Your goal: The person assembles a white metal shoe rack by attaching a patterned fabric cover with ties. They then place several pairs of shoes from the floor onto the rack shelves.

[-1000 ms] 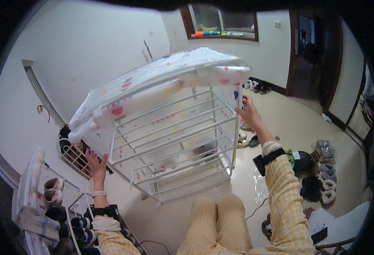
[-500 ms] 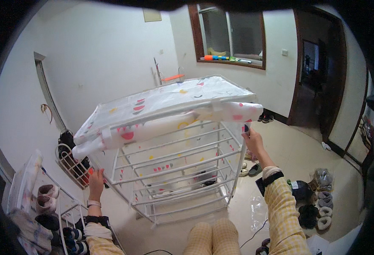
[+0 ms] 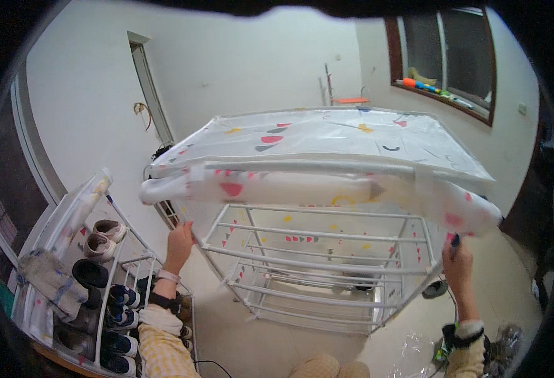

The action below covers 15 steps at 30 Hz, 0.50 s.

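White rack (image 3: 327, 264) between both hands

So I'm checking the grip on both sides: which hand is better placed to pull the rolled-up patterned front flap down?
Probably right: the right hand already pinches the rolled patterned flap's hanging end, while the left hand grips the white rack's corner post.

I see yellow checked sleeves at five and seven o'clock, a black strap on each wrist, a pale band above the left strap, and bare hands.
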Motion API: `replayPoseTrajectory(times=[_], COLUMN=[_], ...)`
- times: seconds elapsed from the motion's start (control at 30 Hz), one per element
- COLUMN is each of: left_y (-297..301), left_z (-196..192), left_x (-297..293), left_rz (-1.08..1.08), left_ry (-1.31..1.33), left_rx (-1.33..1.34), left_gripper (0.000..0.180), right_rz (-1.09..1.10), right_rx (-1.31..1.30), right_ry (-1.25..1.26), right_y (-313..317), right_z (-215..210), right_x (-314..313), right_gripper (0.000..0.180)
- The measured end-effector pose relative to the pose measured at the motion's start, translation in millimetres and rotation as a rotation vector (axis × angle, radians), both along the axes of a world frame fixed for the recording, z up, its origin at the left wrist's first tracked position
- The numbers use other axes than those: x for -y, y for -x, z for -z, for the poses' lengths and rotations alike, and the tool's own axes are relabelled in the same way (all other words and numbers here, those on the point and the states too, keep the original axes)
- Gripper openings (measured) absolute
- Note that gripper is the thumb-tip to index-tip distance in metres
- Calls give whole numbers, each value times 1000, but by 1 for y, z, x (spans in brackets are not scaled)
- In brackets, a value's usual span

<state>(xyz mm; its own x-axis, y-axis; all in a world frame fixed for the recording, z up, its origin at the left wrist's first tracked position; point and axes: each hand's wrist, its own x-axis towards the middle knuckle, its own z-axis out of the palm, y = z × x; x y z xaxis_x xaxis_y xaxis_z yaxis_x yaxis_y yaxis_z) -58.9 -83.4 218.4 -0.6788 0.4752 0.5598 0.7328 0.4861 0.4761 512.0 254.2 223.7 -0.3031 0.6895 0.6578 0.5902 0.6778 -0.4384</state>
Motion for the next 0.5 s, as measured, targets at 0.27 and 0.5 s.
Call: replayPoseTrajectory(times=[0.27, 0.5], left_y=[6, -144], left_z=[-26, -15], left_x=[-15, -77], left_rz=[-132, 89], left_ry=[99, 228], left_rx=[259, 650], left_gripper=[33, 33], right_rz=[-404, -879], right_rx=[168, 245], right_ry=[374, 855], right_y=[-7, -7], right_z=[-16, -65], right_x=[27, 64], right_gripper=[21, 30])
